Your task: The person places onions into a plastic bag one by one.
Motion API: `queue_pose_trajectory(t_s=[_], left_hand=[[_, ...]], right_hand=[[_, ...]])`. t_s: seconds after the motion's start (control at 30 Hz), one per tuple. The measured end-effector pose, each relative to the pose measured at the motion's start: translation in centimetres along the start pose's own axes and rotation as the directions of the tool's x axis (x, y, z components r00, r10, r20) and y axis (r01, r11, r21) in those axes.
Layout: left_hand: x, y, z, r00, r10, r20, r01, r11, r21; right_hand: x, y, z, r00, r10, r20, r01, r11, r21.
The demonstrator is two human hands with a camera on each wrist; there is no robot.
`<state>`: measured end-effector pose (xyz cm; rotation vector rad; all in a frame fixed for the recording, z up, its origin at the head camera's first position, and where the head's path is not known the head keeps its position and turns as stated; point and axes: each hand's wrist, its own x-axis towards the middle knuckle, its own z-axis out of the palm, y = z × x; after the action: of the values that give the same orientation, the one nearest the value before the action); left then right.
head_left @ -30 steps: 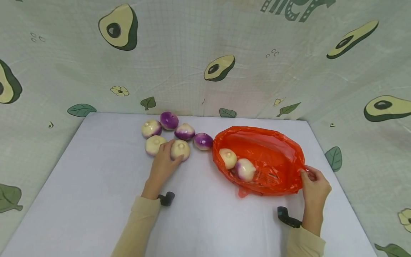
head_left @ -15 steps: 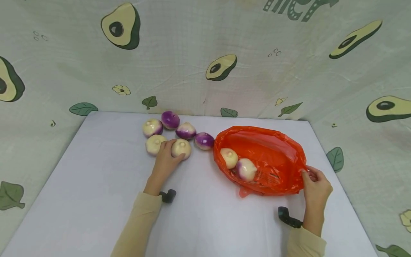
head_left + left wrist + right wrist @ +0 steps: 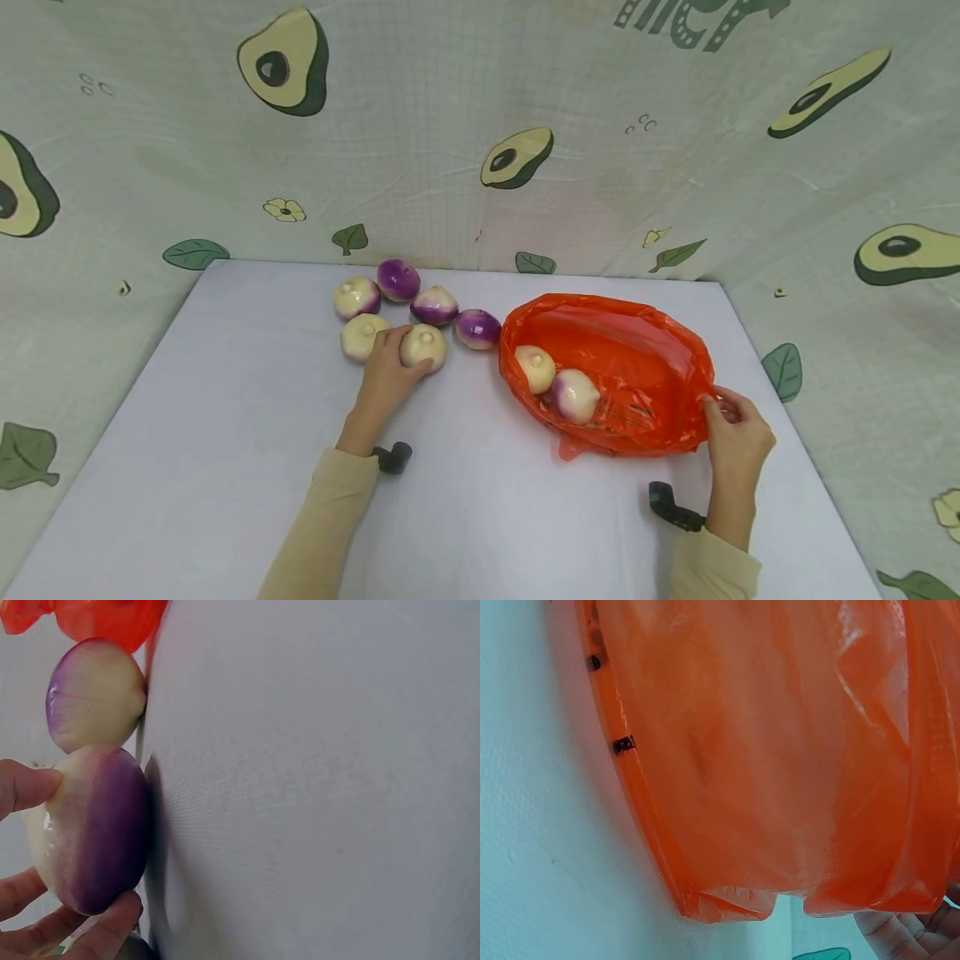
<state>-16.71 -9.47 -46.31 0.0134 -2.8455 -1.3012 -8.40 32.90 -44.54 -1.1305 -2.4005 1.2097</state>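
My left hand (image 3: 384,379) grips a white-topped turnip (image 3: 423,347) between thumb and fingers on the table. Seen from the left wrist, that turnip (image 3: 105,825) shows a purple lower half close to the table surface, and a second turnip (image 3: 97,694) lies just beyond it. At the right, my right hand (image 3: 738,433) pinches the rim of a red plastic bag (image 3: 630,329), whose mouth stands wide. Two turnips, one pale (image 3: 535,369) and one purple-tinged (image 3: 574,397), sit inside at its left. The right wrist view is mostly filled by the bag's side (image 3: 742,750).
Several more turnips cluster on the white table (image 3: 225,417): a pale one (image 3: 363,337) beside my left hand, others behind, and a purple one (image 3: 477,329) right at the bag's left edge. An avocado-print cloth (image 3: 420,108) rises behind the table and at both sides.
The head view has shifted very slightly. Both hands keep their places, the left on the turnip and the right at the bag's rim.
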Motion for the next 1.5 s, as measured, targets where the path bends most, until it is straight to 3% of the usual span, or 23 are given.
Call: queue_pose_trajectory(t_s=[0.63,1.1,1.5], left_hand=[[-0.2,0.1,0.2,1.0,-0.004,-0.006,0.004,1.0,-0.015],[-1.3,0.3,0.6,1.0,-0.006,0.016,0.006,1.0,-0.025],[-2.1,0.3,0.7,1.0,0.005,0.023,-0.004,0.999,-0.037]], right_hand=[[0.1,0.1,-0.1,1.0,-0.007,0.011,0.007,1.0,-0.012],[0.2,0.1,-0.1,0.999,-0.038,-0.005,0.038,0.999,-0.027],[0.3,0.3,-0.1,1.0,-0.004,0.001,0.004,1.0,-0.013]])
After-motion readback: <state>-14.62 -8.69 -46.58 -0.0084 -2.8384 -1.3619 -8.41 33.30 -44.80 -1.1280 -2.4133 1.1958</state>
